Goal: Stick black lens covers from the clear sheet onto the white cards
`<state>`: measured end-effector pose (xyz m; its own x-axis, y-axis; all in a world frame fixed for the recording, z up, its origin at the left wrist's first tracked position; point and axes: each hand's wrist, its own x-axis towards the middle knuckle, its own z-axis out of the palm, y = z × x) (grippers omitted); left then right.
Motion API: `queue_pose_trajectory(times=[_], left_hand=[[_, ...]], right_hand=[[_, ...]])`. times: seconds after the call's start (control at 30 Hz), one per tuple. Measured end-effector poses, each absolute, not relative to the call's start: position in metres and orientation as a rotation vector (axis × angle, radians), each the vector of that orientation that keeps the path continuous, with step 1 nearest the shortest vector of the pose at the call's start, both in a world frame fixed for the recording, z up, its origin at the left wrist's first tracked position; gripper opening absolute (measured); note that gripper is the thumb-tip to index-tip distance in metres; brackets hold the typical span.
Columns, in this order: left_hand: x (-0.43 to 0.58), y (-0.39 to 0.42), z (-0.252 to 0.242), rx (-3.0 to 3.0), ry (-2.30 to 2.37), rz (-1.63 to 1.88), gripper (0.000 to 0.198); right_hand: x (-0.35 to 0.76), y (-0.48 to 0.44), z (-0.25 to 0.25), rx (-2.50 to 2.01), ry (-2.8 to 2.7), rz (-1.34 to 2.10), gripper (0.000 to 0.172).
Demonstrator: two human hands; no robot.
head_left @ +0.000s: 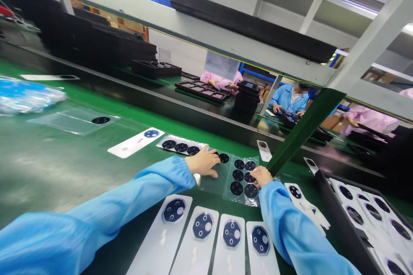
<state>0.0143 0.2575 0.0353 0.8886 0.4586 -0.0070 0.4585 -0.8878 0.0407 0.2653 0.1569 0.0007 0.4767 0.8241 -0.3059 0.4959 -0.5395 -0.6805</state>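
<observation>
My left hand (203,162) reaches over the bench, fingers apart, above a clear film near a black round sticker (223,158). Just left of it lies a white strip (158,145) carrying several black stickers. My right hand (262,176) has its fingertips closed together at the right side of a clear plastic sheet (228,193) that bears rows of black stickers (238,175). Whatever is between those fingertips is hidden. In front of my hands, several long white cards (197,251) with dark octagonal camera-like patterns (202,225) are lined up.
A green post (300,137) rises beside my right hand. At right stands a black tray (348,227) of white cards. Another white card (127,148) and clear bags (26,99) lie left. Co-workers (290,99) sit beyond the black-edged ledge.
</observation>
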Motion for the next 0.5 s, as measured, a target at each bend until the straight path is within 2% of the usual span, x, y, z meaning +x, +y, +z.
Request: queue_pose_trajectory(times=[0.2,0.5], left_hand=[[0.065,0.268,0.040,3.001,0.712,0.069,0.029],[0.072,0.260,0.030,3.035,0.691,0.089,0.030]], right_hand=[[0.269,0.158,0.013,-2.336,-1.321,0.634,0.029],[0.288,0.176,0.013,-2.254,-1.337,0.649,0.025]])
